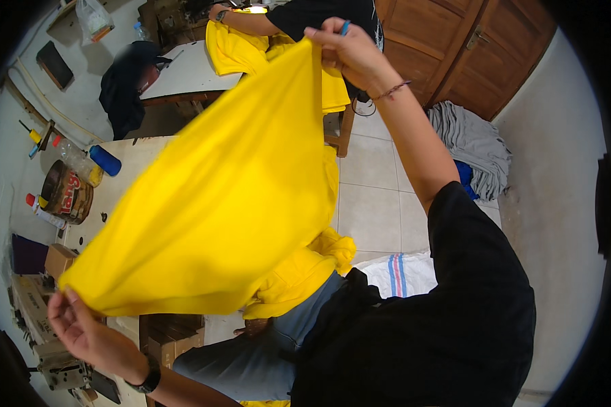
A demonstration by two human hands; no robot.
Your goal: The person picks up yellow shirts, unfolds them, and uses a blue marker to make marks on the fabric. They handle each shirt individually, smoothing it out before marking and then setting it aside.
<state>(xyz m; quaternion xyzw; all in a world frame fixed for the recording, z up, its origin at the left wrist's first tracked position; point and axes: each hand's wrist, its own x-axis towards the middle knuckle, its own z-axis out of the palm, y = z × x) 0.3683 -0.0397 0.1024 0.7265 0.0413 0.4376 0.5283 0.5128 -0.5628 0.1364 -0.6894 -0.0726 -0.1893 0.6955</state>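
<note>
A large piece of yellow fabric [209, 198] is stretched between my two hands, above a worktable [137, 150] and my lap. My left hand [89, 328], with a dark watch at the wrist, pinches one corner at the lower left. Up at the top, my right hand [354, 53] grips the opposite corner. A small blue object [345, 27] shows at the right hand's fingers; its kind is unclear. More yellow fabric [298, 274] lies bunched over my jeans. The spread cloth hides much of the table.
A sewing machine [61, 366] stands lower left. Along the wall are a plastic tub [67, 193], a blue thread cone [105, 160] and a plastic bottle [76, 157]. Another person's arm [247, 23] rests near yellow cloth at a second table [193, 76]. Grey fabric [468, 147] is piled by the door.
</note>
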